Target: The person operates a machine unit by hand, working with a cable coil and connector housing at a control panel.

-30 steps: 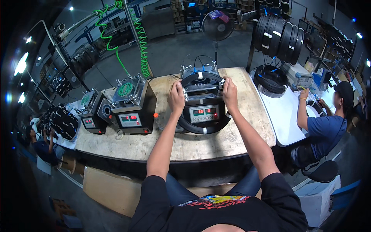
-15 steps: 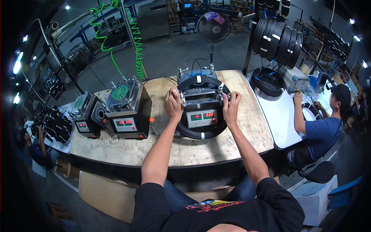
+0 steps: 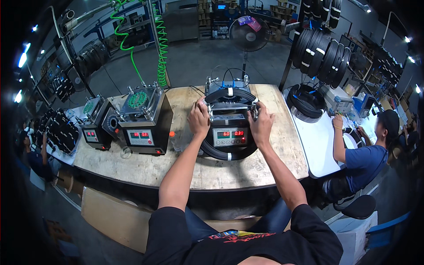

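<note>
A small bench machine (image 3: 232, 137) with red and green number displays and a metal top plate stands before me. A coil of black cable (image 3: 229, 156), bound with white bands, rings it. My left hand (image 3: 199, 118) is closed at the machine's left front clamp post (image 3: 210, 115). At the opposite front corner my right hand (image 3: 262, 123) is closed too, its thumb against the right clamp post (image 3: 254, 108). The coil's sides pass by both hands and are partly hidden there. A metal crossbar (image 3: 230, 107) spans between the posts.
Two similar machines (image 3: 140, 137) (image 3: 93, 132) stand left on the wooden table (image 3: 278, 163). An orange-capped bottle (image 3: 173, 139) is beside the nearer one. On the white table (image 3: 316, 150) at right lies another cable coil (image 3: 304, 104), near a seated co-worker (image 3: 364, 154). Green hoses (image 3: 162, 53) hang behind.
My head view has shifted slightly. My right hand's fingers have closed in on the right clamp post and sit a little lower; my left hand stays at its post.
</note>
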`<act>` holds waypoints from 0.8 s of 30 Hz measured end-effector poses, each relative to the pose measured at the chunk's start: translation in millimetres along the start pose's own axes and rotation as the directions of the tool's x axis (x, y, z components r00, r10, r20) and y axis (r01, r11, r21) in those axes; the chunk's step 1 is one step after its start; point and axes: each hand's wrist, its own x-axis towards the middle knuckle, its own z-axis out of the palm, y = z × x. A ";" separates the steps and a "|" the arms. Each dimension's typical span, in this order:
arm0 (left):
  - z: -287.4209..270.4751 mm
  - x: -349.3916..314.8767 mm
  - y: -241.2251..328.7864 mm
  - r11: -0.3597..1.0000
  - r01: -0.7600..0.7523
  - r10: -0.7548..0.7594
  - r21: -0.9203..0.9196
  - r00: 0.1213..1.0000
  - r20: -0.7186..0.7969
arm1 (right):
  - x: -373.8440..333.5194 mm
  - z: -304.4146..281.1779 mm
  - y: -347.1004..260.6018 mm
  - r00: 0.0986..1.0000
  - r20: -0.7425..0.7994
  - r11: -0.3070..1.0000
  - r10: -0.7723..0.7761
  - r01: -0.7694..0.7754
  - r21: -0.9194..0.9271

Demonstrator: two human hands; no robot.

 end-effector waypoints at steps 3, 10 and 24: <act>2.1 0.6 0.9 1.000 -0.003 0.003 0.002 1.000 0.009 | 0.6 9.7 -8.4 1.000 -0.025 0.996 -0.011 0.013 0.090; -1.1 -2.8 -2.6 1.000 -0.013 0.013 0.002 1.000 -0.007 | 18.1 -29.5 -17.0 0.964 0.254 0.986 -0.075 0.033 0.165; -2.9 -2.7 -0.6 1.000 0.008 -0.008 0.007 1.000 0.016 | 196.8 84.7 27.4 0.631 0.713 0.944 -0.306 0.107 0.311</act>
